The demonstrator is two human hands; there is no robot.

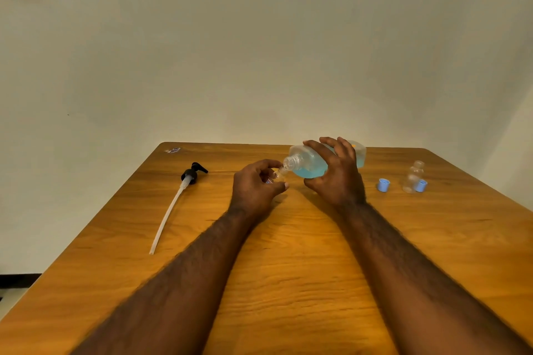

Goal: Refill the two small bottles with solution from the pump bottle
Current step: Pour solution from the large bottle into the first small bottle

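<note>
Tabletop (288, 268): wood-grain, against a plain pale wall.
Right hand (336, 179): wrapped around the pump bottle (310, 163), tipped on its side, open neck pointing left; blue liquid inside.
Left hand (255, 186): closed on a small bottle (278, 174), mouth just under that neck.
Second small bottle (414, 177): upright, far right, uncapped, looks empty, two blue caps (383, 184) beside it.
Pump head (191, 174): lying left, tube attached.

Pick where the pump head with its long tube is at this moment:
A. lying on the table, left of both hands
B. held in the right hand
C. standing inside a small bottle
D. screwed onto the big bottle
A: the pump head lies flat on the table, left of the left hand; the big bottle has an open neck.
</note>
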